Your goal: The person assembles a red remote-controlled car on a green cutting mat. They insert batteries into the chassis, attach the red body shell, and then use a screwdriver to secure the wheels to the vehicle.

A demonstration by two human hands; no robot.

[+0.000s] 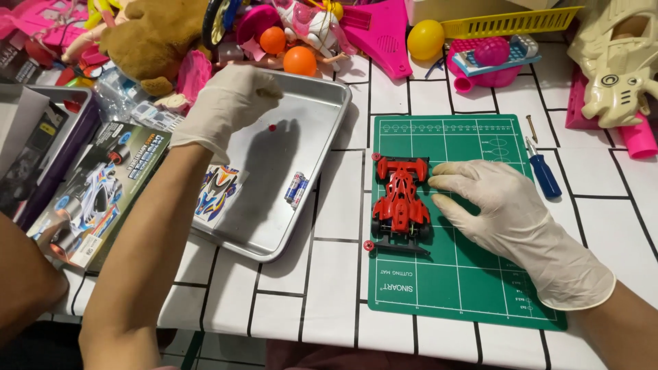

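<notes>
White table squares point(329, 226) with black lines lay under everything. My right hand point(510, 212) was flat, fingers spread and holding nothing, touching the side of the red toy car point(399, 197), maybe to keep it from rolling on the green mat point(466, 274). My left hand point(229, 103) hung over the silver tray point(322, 116), fingers curled in; I could not tell if they held something. Two small batteries point(296, 189) lay in the tray. Toys were piled behind.

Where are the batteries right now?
The two batteries lie side by side in the metal tray, near its right edge, left of the red toy car and below the gloved left hand.
</notes>
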